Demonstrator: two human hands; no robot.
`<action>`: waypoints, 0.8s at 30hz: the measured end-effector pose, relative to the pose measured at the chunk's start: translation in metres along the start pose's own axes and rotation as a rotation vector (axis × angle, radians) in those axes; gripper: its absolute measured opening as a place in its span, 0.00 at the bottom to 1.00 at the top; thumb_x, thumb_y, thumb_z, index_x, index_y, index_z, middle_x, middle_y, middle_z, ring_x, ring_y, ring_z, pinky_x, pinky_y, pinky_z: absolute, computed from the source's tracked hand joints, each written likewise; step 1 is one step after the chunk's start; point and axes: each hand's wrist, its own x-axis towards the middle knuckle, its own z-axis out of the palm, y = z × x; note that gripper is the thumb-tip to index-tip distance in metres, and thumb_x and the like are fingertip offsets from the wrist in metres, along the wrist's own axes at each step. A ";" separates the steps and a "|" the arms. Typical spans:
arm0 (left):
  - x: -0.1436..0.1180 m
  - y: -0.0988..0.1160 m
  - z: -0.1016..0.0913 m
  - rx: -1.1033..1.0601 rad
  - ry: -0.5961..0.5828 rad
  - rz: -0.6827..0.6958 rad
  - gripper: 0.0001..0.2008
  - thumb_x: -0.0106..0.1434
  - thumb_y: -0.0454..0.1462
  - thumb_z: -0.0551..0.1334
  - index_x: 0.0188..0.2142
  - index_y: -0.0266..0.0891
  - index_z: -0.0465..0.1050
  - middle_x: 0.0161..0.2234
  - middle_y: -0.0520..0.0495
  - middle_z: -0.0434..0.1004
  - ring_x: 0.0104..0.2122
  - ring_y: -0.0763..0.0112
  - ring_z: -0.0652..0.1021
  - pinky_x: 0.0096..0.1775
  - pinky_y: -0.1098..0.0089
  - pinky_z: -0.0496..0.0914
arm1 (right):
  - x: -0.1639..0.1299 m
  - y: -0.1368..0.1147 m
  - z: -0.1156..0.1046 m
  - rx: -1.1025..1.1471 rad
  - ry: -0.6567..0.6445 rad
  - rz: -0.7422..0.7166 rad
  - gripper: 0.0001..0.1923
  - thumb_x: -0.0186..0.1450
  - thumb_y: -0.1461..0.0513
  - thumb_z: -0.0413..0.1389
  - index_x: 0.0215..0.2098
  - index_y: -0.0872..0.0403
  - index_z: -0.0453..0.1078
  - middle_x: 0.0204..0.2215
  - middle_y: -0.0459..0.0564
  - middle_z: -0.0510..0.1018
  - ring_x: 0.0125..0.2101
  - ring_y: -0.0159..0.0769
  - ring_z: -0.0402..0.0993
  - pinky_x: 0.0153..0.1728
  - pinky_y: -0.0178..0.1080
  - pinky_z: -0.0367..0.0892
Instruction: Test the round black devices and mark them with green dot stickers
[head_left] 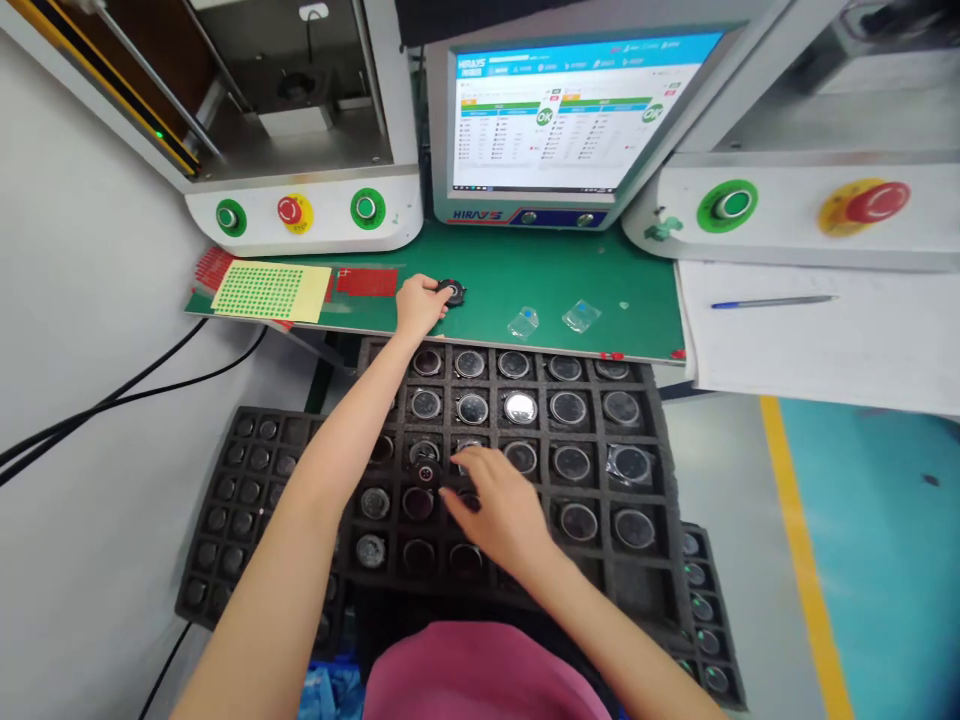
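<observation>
My left hand [420, 306] is closed on a small black round watch case [452, 293] at the green bench top. My right hand [501, 503] is over the dark foam tray [660, 440], thumb and fingers apart, with nothing visible between them. Just left of those fingertips is a black round watch case back [426, 473] with small dots at its centre; it overlaps a compartment of the tray. Round watch faces fill many of the compartments, and one [630, 463] has clear film around it.
Two small clear plastic pieces [581, 316] lie on the green bench [480, 250]. A green-dot sticker sheet [262, 290] is at left. Behind stand a monitor [577, 120] and machines with red stop buttons [290, 210]. A pen [774, 302] rests on paper. Another foam tray [240, 490] sits lower left.
</observation>
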 end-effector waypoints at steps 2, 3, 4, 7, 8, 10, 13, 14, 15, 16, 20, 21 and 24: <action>-0.002 0.000 0.001 0.041 0.046 0.047 0.08 0.54 0.28 0.68 0.28 0.35 0.69 0.32 0.41 0.77 0.35 0.62 0.80 0.44 0.62 0.73 | -0.004 -0.011 0.019 -0.086 -0.074 -0.040 0.13 0.60 0.62 0.60 0.43 0.53 0.69 0.41 0.57 0.78 0.40 0.49 0.75 0.40 0.49 0.74; -0.006 0.001 -0.002 0.054 0.068 0.071 0.08 0.53 0.28 0.69 0.28 0.35 0.70 0.37 0.39 0.78 0.41 0.60 0.79 0.48 0.61 0.71 | -0.005 -0.015 0.027 -0.130 -0.094 -0.046 0.14 0.60 0.62 0.60 0.44 0.54 0.69 0.40 0.58 0.77 0.39 0.50 0.75 0.38 0.50 0.74; -0.011 0.001 -0.006 0.061 0.084 0.092 0.08 0.52 0.28 0.69 0.30 0.35 0.71 0.41 0.37 0.77 0.46 0.59 0.78 0.52 0.61 0.69 | -0.006 -0.018 0.035 -0.172 -0.103 -0.048 0.14 0.60 0.62 0.60 0.45 0.54 0.68 0.39 0.59 0.77 0.38 0.51 0.74 0.37 0.51 0.74; -0.041 -0.003 -0.032 0.045 0.076 0.114 0.06 0.55 0.30 0.68 0.32 0.36 0.74 0.43 0.40 0.77 0.43 0.63 0.78 0.52 0.62 0.68 | -0.006 -0.021 0.051 -0.262 -0.091 -0.045 0.12 0.62 0.66 0.56 0.44 0.56 0.67 0.36 0.60 0.76 0.36 0.53 0.73 0.34 0.52 0.74; -0.056 -0.008 -0.043 0.028 0.057 0.107 0.04 0.57 0.31 0.66 0.33 0.37 0.74 0.41 0.42 0.78 0.38 0.65 0.79 0.50 0.63 0.69 | -0.005 -0.020 0.053 -0.277 -0.080 -0.048 0.11 0.62 0.67 0.55 0.44 0.56 0.67 0.35 0.60 0.76 0.36 0.52 0.73 0.34 0.52 0.74; -0.092 -0.023 -0.069 -0.019 0.006 0.067 0.01 0.59 0.34 0.64 0.32 0.38 0.75 0.35 0.46 0.79 0.31 0.69 0.78 0.44 0.66 0.72 | -0.004 -0.017 0.053 -0.287 -0.053 -0.063 0.13 0.61 0.68 0.54 0.44 0.57 0.67 0.35 0.59 0.76 0.35 0.51 0.74 0.35 0.51 0.74; -0.154 -0.048 -0.101 -0.129 -0.050 -0.036 0.10 0.61 0.42 0.63 0.33 0.36 0.75 0.32 0.44 0.81 0.29 0.68 0.79 0.35 0.68 0.74 | -0.001 -0.016 0.046 -0.270 0.003 -0.094 0.17 0.60 0.65 0.54 0.49 0.59 0.65 0.38 0.60 0.77 0.39 0.50 0.74 0.39 0.51 0.74; -0.173 -0.054 -0.108 -0.173 -0.072 -0.067 0.14 0.62 0.45 0.61 0.36 0.35 0.75 0.34 0.42 0.81 0.31 0.67 0.80 0.34 0.68 0.75 | 0.001 -0.018 0.043 -0.259 0.024 -0.109 0.19 0.61 0.64 0.54 0.51 0.58 0.64 0.40 0.60 0.77 0.40 0.50 0.75 0.41 0.51 0.74; -0.191 -0.057 -0.112 -0.225 -0.106 -0.096 0.18 0.63 0.48 0.59 0.39 0.35 0.76 0.36 0.40 0.82 0.32 0.65 0.81 0.34 0.68 0.75 | 0.004 -0.021 0.041 -0.238 0.043 -0.131 0.21 0.61 0.63 0.54 0.53 0.57 0.63 0.41 0.60 0.77 0.41 0.49 0.75 0.42 0.51 0.74; -0.205 -0.059 -0.114 -0.299 -0.153 -0.134 0.21 0.63 0.50 0.58 0.41 0.34 0.76 0.37 0.39 0.82 0.34 0.64 0.82 0.34 0.67 0.76 | 0.008 -0.026 0.040 -0.209 0.053 -0.164 0.22 0.61 0.63 0.54 0.54 0.56 0.61 0.42 0.59 0.77 0.41 0.48 0.75 0.42 0.51 0.74; -0.228 -0.055 -0.115 -0.727 -0.249 -0.356 0.19 0.57 0.47 0.66 0.41 0.34 0.77 0.41 0.39 0.82 0.37 0.63 0.82 0.34 0.69 0.77 | 0.031 -0.047 0.034 -0.092 -0.044 -0.406 0.21 0.62 0.65 0.53 0.54 0.55 0.63 0.40 0.58 0.78 0.40 0.47 0.76 0.41 0.50 0.73; -0.225 -0.054 -0.117 -0.790 -0.217 -0.390 0.18 0.55 0.45 0.68 0.40 0.35 0.77 0.41 0.40 0.82 0.36 0.65 0.82 0.33 0.70 0.76 | 0.040 -0.051 0.031 -0.070 -0.111 -0.476 0.21 0.62 0.64 0.54 0.54 0.55 0.63 0.42 0.58 0.78 0.41 0.47 0.76 0.41 0.50 0.72; -0.196 -0.055 -0.127 -0.726 -0.042 -0.291 0.16 0.55 0.43 0.68 0.40 0.35 0.77 0.37 0.43 0.83 0.30 0.69 0.81 0.30 0.71 0.76 | 0.086 -0.056 0.019 -0.029 -0.254 -0.554 0.20 0.62 0.59 0.56 0.52 0.55 0.66 0.46 0.59 0.78 0.46 0.48 0.74 0.45 0.50 0.71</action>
